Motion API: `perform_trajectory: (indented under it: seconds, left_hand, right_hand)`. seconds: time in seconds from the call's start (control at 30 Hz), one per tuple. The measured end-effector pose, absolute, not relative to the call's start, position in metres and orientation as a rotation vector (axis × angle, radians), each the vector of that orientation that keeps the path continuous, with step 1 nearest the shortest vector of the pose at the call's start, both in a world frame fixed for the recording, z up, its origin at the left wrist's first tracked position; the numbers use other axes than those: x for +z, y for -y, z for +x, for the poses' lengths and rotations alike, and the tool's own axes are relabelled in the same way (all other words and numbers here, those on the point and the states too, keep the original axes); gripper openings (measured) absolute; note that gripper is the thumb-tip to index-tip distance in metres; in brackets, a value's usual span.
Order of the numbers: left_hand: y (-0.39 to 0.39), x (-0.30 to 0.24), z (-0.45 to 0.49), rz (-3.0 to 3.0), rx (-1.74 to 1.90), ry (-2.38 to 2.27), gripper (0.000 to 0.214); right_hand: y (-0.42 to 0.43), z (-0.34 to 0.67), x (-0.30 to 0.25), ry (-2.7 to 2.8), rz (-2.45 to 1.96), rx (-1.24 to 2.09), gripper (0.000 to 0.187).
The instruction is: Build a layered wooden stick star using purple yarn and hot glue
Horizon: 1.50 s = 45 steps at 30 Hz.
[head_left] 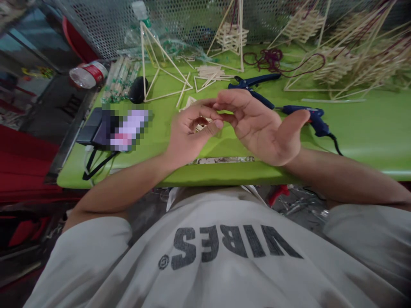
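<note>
Above the front of the green table [362, 145], my two hands meet at the fingertips. My left hand [189, 134] is curled, its thumb and forefinger brought together beside the right fingers; whether anything small sits between them I cannot make out. My right hand [260, 126] shows its palm, with the thumb spread wide and fingers bent toward the left hand, and no object visible in it. Partly hidden behind the left hand lies a small piece made of pale sticks [191, 102]. Blue cutting pliers [257, 81] and a blue glue gun [308, 117] lie behind the right hand.
Stick pyramid frames [143, 64] and woven stick pieces [231, 36] stand along the back. Purple cord [269, 57], a stick pile [212, 72], wrapped stick bundles [120, 77], a plastic bottle [141, 10], a black mouse-shaped object [138, 90] and a blurred phone-like device [130, 128] are around.
</note>
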<state>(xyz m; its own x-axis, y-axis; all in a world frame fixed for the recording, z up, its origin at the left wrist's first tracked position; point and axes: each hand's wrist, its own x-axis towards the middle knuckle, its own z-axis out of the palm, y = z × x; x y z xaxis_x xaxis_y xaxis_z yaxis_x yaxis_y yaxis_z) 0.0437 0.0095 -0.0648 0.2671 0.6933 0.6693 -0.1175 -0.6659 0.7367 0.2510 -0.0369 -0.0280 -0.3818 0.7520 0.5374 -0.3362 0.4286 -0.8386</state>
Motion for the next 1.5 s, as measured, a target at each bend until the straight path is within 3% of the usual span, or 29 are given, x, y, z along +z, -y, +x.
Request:
perform_trajectory:
  seconds: [0.13, 0.27, 0.5, 0.7, 0.83, 0.97, 1.17, 1.27, 1.37, 1.5]
  left_hand:
    - [-0.006, -0.062, 0.041, 2.009, 1.633, -0.553, 0.029]
    - [0.000, -0.059, 0.043, 2.008, 1.663, -0.664, 0.030]
    - [-0.002, -0.062, 0.043, 1.695, 1.374, -0.572, 0.057]
    - [-0.009, -0.048, 0.033, 1.439, 1.167, -0.586, 0.070]
    - [-0.011, -0.035, 0.031, 1.315, 1.061, -0.466, 0.064]
    - [-0.007, -0.026, 0.028, 1.144, 1.038, -0.360, 0.042]
    - [-0.006, -0.017, 0.023, 1.171, 1.290, -0.399, 0.035]
    - [-0.010, -0.013, 0.022, 1.203, 1.429, -0.578, 0.047]
    - [-0.016, -0.010, 0.018, 1.273, 1.519, -0.475, 0.050]
    - [-0.020, -0.003, 0.008, 1.218, 1.513, -0.302, 0.033]
  right_hand:
    - [0.030, 0.249, -0.035, 1.601, -0.412, 1.249, 0.095]
    - [0.032, 0.247, -0.047, 1.722, -0.472, 1.005, 0.100]
    - [0.025, 0.256, -0.050, 2.098, -0.448, 0.437, 0.109]
    - [0.007, 0.270, -0.046, 2.214, -0.403, 0.184, 0.114]
    - [0.004, 0.277, -0.041, 2.309, -0.455, 0.115, 0.103]
    - [0.011, 0.279, -0.031, 2.443, -0.468, -0.166, 0.101]
    - [0.015, 0.279, -0.027, 2.506, -0.507, -0.445, 0.102]
    - [0.015, 0.279, -0.028, 2.542, -0.504, -0.438, 0.099]
    - [0.019, 0.278, -0.024, 2.655, -0.518, -0.318, 0.094]
    - [0.022, 0.276, -0.025, 2.730, -0.449, -0.315, 0.089]
